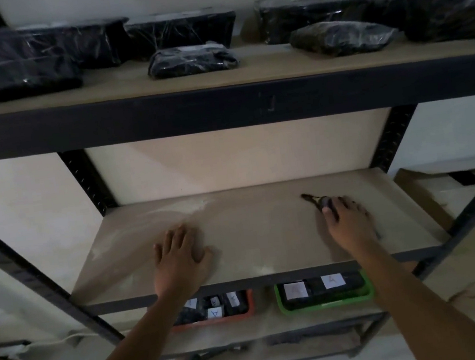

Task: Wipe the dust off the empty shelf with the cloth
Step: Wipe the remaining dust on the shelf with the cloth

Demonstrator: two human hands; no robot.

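The empty shelf (251, 232) is a tan board in a black metal frame, at mid height. Pale dust streaks lie at its back left (180, 207) and along its front edge. My left hand (179, 254) rests flat on the board, left of centre, fingers straight. My right hand (347, 220) lies on the right part of the board and grips a dark cloth (318, 200). A corner of the cloth sticks out beyond the fingers toward the back left; the rest is hidden under the hand.
The shelf above (217, 74) carries several black plastic-wrapped packages. Below the empty shelf stand an orange tray (250, 304) and a green tray (369, 290) with labelled dark items. Black slotted uprights (86, 180) flank the shelf. Cardboard (423, 196) leans at the right.
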